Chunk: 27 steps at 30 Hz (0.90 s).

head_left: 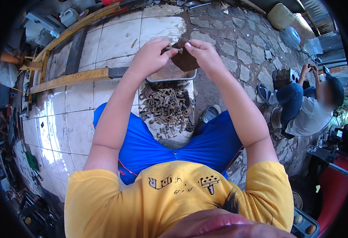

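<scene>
Out in front of me, above a shallow metal tray [172, 79], both my hands are raised close together. My left hand [152, 57] pinches a thin bolt-like metal piece [175, 49] between thumb and fingers, its tip pointing right. From the fingers of my right hand [205, 56] hangs a dark brown flat piece [185, 62], maybe a rag; its material is hard to tell. The tray has a brownish bottom, partly covered from view by this piece. Between my feet and the tray lies a heap of rusty bolts, nuts and small metal parts [168, 104].
A yellow and dark metal frame [72, 79] lies across the white tiles on the left. At the right, another person [312, 99] sits low beside a metal engine block [285, 76]. Plastic containers [289, 36] stand at the far right. A red vehicle part [336, 190] is at lower right.
</scene>
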Each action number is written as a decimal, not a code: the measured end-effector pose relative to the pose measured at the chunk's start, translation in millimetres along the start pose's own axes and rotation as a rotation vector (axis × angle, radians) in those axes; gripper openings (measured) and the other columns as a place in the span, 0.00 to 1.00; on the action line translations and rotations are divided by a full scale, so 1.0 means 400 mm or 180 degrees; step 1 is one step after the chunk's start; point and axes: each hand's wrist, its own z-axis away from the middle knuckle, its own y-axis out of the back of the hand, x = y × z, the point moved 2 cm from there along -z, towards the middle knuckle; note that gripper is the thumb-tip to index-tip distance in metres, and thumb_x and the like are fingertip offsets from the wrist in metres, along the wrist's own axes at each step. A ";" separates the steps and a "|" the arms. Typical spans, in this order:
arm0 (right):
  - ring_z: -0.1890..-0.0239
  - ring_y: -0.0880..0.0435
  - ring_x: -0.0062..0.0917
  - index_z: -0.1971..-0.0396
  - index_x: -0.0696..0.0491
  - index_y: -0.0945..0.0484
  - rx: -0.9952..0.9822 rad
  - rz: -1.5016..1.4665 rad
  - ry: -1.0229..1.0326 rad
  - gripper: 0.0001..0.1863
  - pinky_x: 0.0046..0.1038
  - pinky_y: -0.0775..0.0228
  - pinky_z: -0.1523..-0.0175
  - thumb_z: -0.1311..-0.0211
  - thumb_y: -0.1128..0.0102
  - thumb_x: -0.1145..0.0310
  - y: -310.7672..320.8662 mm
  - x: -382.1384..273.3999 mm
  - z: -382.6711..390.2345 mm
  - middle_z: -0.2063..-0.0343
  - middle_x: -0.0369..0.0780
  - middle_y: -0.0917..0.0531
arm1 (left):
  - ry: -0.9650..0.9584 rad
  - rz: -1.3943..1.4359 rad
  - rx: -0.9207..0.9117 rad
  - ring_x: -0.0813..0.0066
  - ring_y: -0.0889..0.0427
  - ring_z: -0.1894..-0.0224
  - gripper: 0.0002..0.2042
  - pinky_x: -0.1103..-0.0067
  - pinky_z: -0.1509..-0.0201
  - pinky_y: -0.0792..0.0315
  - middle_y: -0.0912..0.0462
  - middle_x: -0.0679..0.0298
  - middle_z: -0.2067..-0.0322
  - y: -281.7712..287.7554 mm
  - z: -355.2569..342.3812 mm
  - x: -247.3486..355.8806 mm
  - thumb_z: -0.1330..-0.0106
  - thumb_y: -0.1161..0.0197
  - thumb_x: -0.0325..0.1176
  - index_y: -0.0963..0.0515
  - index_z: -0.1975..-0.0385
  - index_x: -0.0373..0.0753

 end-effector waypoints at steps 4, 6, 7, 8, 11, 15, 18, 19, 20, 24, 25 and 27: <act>0.68 0.26 0.12 0.55 0.59 0.14 -0.0256 -0.0429 0.0028 0.15 0.21 0.33 0.60 0.19 0.43 0.62 0.002 -0.025 0.004 0.71 0.28 0.19 | 0.0016 0.0005 0.0057 0.49 0.18 0.55 0.19 0.60 0.53 0.25 0.16 0.52 0.62 0.007 0.001 -0.008 0.28 0.32 0.49 0.17 0.65 0.36; 0.67 0.25 0.12 0.55 0.58 0.14 -0.0190 0.0002 0.0008 0.15 0.22 0.32 0.60 0.18 0.43 0.62 0.009 0.003 -0.006 0.70 0.28 0.18 | -0.0061 0.0017 0.0079 0.48 0.18 0.55 0.19 0.60 0.53 0.25 0.16 0.51 0.63 -0.004 -0.003 -0.017 0.28 0.33 0.49 0.17 0.64 0.36; 0.67 0.24 0.12 0.55 0.58 0.14 -0.0176 0.0213 -0.0002 0.15 0.22 0.32 0.60 0.18 0.43 0.62 0.007 -0.004 -0.011 0.70 0.29 0.17 | -0.0091 0.0076 0.0072 0.48 0.18 0.55 0.19 0.60 0.52 0.25 0.16 0.51 0.63 -0.009 -0.007 -0.023 0.28 0.33 0.49 0.17 0.64 0.36; 0.67 0.25 0.13 0.54 0.58 0.14 -0.0190 0.0037 -0.0046 0.15 0.23 0.33 0.60 0.18 0.43 0.61 0.020 -0.020 -0.016 0.71 0.28 0.18 | -0.0120 0.0136 0.0065 0.48 0.18 0.55 0.19 0.60 0.52 0.25 0.16 0.51 0.63 -0.010 -0.012 -0.028 0.28 0.33 0.49 0.17 0.64 0.36; 0.66 0.24 0.13 0.54 0.58 0.14 -0.0136 -0.0410 -0.0005 0.15 0.23 0.31 0.59 0.18 0.43 0.61 0.010 -0.055 -0.001 0.69 0.29 0.17 | -0.0103 0.0028 0.0112 0.49 0.18 0.57 0.17 0.63 0.52 0.26 0.17 0.51 0.63 0.006 -0.025 -0.018 0.27 0.32 0.46 0.18 0.61 0.34; 0.61 0.18 0.14 0.52 0.58 0.14 -0.0189 -0.0356 0.0005 0.15 0.24 0.26 0.54 0.17 0.45 0.63 0.017 -0.033 -0.014 0.63 0.33 0.12 | -0.0205 -0.0040 0.0159 0.49 0.18 0.57 0.16 0.63 0.52 0.25 0.17 0.50 0.63 0.001 -0.016 -0.036 0.28 0.32 0.43 0.18 0.61 0.34; 0.62 0.18 0.14 0.50 0.59 0.14 -0.0260 -0.0201 0.0024 0.15 0.23 0.26 0.55 0.18 0.44 0.63 0.014 -0.046 -0.006 0.63 0.33 0.12 | -0.0280 0.0078 0.0143 0.49 0.18 0.56 0.15 0.63 0.52 0.25 0.17 0.50 0.63 0.002 -0.018 -0.018 0.29 0.31 0.42 0.18 0.61 0.34; 0.62 0.17 0.14 0.50 0.59 0.14 -0.0277 -0.0018 0.0013 0.16 0.23 0.26 0.55 0.18 0.44 0.63 0.008 -0.033 -0.009 0.63 0.33 0.12 | -0.0282 0.0027 0.0126 0.49 0.18 0.56 0.15 0.63 0.51 0.25 0.17 0.50 0.62 -0.001 -0.018 -0.020 0.29 0.31 0.42 0.18 0.61 0.34; 0.62 0.16 0.15 0.49 0.60 0.14 -0.0267 0.0197 -0.0043 0.16 0.22 0.26 0.54 0.18 0.45 0.63 -0.005 -0.019 -0.007 0.62 0.34 0.11 | -0.0284 -0.0024 0.0109 0.49 0.17 0.56 0.15 0.63 0.51 0.25 0.17 0.50 0.62 -0.002 -0.019 -0.020 0.29 0.31 0.42 0.18 0.62 0.34; 0.64 0.22 0.13 0.51 0.59 0.15 -0.0270 -0.0470 0.0020 0.15 0.22 0.29 0.57 0.18 0.44 0.63 0.020 -0.062 -0.004 0.66 0.31 0.15 | -0.0243 0.0094 0.0176 0.48 0.18 0.55 0.15 0.62 0.51 0.25 0.17 0.50 0.62 0.002 -0.014 -0.016 0.29 0.31 0.42 0.18 0.61 0.34; 0.64 0.21 0.13 0.51 0.59 0.14 -0.0258 -0.0217 0.0045 0.15 0.22 0.29 0.58 0.18 0.44 0.63 0.017 -0.055 -0.003 0.66 0.32 0.15 | -0.0237 0.0059 0.0118 0.48 0.18 0.55 0.15 0.62 0.51 0.25 0.17 0.50 0.62 0.007 -0.018 -0.013 0.29 0.31 0.42 0.18 0.61 0.34; 0.66 0.20 0.14 0.51 0.59 0.14 -0.0233 0.0289 0.0093 0.16 0.22 0.29 0.58 0.18 0.44 0.63 0.004 -0.020 -0.004 0.67 0.33 0.14 | -0.0220 0.0025 0.0046 0.48 0.18 0.54 0.15 0.62 0.50 0.25 0.17 0.50 0.62 0.005 -0.024 -0.012 0.29 0.31 0.43 0.18 0.61 0.34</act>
